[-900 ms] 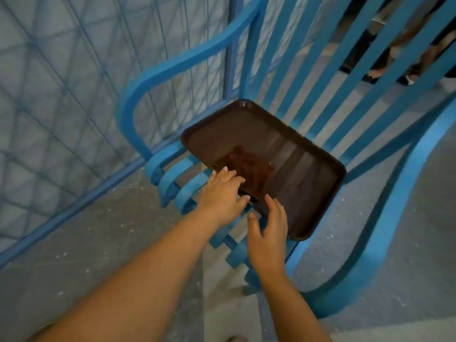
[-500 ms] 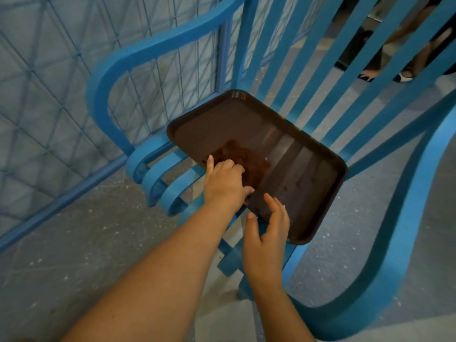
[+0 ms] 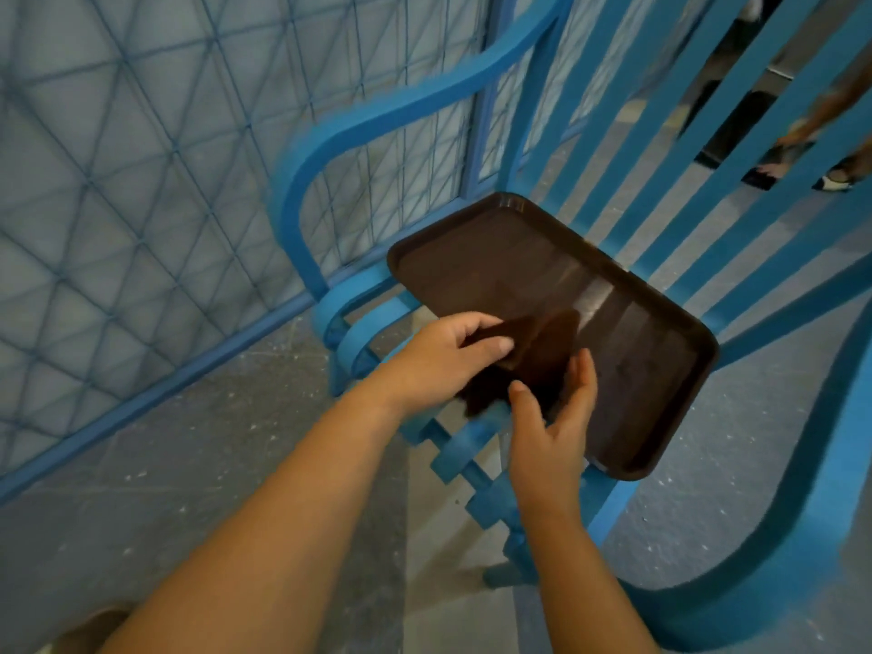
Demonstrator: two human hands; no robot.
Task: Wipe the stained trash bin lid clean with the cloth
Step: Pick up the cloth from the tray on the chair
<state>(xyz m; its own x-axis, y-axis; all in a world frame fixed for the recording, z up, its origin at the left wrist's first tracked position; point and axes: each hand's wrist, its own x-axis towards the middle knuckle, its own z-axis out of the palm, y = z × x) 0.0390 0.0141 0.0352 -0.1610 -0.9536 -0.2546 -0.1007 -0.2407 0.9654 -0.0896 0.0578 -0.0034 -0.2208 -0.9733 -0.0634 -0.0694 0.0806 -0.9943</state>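
Your left hand [image 3: 443, 358] pinches a dark brown cloth [image 3: 533, 356], thumb on top and fingers curled beneath its near edge, lifting it just above the near corner of the dark brown rectangular plastic lid [image 3: 557, 323]. That lid, shaped like a shallow tray with a raised rim, lies flat on the slatted seat of the bright blue wooden rocking chair [image 3: 415, 110], and it is the landmark for everything else. The cloth hangs in loose folds over the lid's near edge, hiding part of the surface there; pale streaks show on the lid beyond the cloth, toward its far side.

Your right hand [image 3: 549, 422] is at the near edge of the lid, fingers straight and held together, thumb spread apart, the palm turned toward the hanging cloth. Whether it touches the cloth I cannot tell.

To the left of the lid rises the chair's curved armrest, and behind that stands a blue wire mesh panel [image 3: 141, 158]. Beyond the lid the chair's back slats stand upright, and through them you see another person's feet [image 3: 802, 167] on the floor, well apart from the lid. Right of the lid sweeps the chair's other curved side. Below the lid is speckled grey concrete floor [image 3: 188, 441].
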